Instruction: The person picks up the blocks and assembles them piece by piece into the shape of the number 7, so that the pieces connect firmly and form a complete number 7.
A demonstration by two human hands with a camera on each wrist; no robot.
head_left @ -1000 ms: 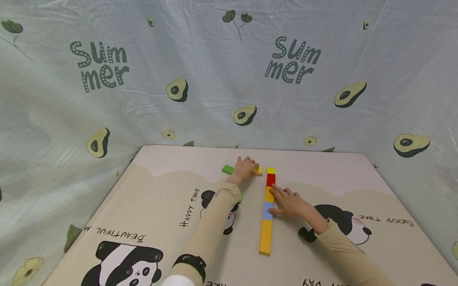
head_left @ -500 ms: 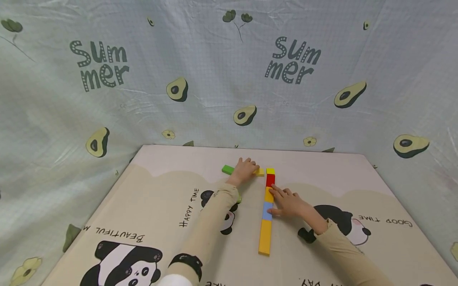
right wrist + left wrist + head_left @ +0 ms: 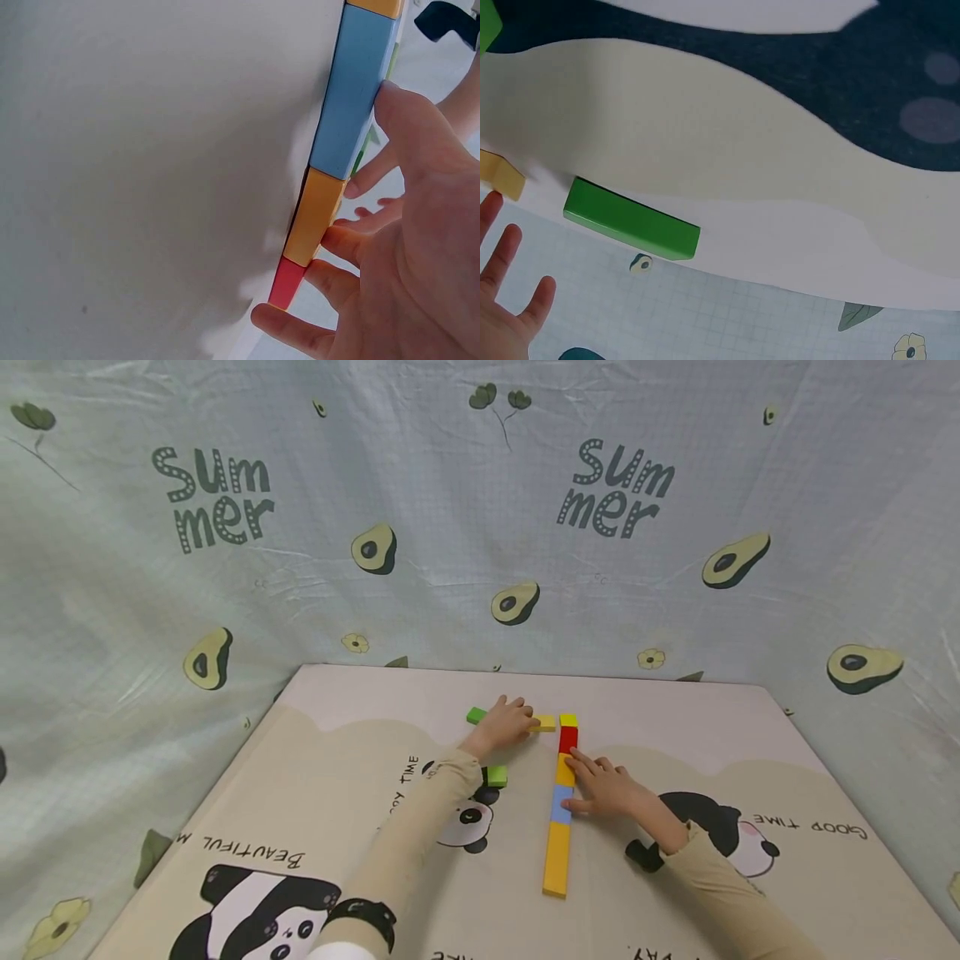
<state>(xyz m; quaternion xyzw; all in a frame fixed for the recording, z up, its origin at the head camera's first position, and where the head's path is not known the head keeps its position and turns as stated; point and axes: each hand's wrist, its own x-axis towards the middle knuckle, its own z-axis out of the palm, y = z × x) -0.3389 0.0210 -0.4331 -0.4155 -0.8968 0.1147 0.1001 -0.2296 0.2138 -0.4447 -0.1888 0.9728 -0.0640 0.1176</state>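
Observation:
A straight row of blocks runs away from me in the head view: a long orange block (image 3: 556, 860), a light blue block (image 3: 562, 804), a shorter orange block (image 3: 565, 769), a red block (image 3: 568, 740) and a bright yellow block (image 3: 568, 721) at the far end. My right hand (image 3: 611, 785) touches the row's right side with spread fingers and thumb. Left of the far end, my left hand (image 3: 504, 727) pinches the left part of a pale yellow block (image 3: 546, 723), which lies crosswise close to the row. The left thumb is largely hidden.
A dark green block (image 3: 630, 219) lies behind my left hand at the far edge. Nearer, a light green block (image 3: 497, 776) rests beside my left sleeve (image 3: 420, 827). The table carries a panda-print cover (image 3: 337, 793), with an avocado-print curtain (image 3: 450, 527) behind it.
My left forearm has swung left, so more of the light green block shows. The pale yellow block has edged slightly right toward the row. My right hand has stayed in place.

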